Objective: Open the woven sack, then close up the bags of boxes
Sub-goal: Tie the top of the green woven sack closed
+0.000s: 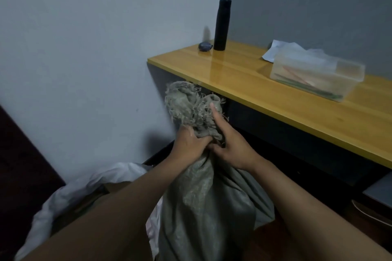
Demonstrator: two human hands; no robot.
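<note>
At the woven sack's (203,197) gathered neck, my left hand (188,144) holds a tight grip on the cloth; my right hand (231,146) pinches beside it, forefinger extended. The sack stands just below the table (254,82).

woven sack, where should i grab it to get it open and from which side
Take the woven sack at its frayed mouth above the bunched neck, coming from above. The left hand already grips the neck; the right hand rests beside it, forefinger along the fabric. The loose folds up there look easiest to pull apart.
</note>
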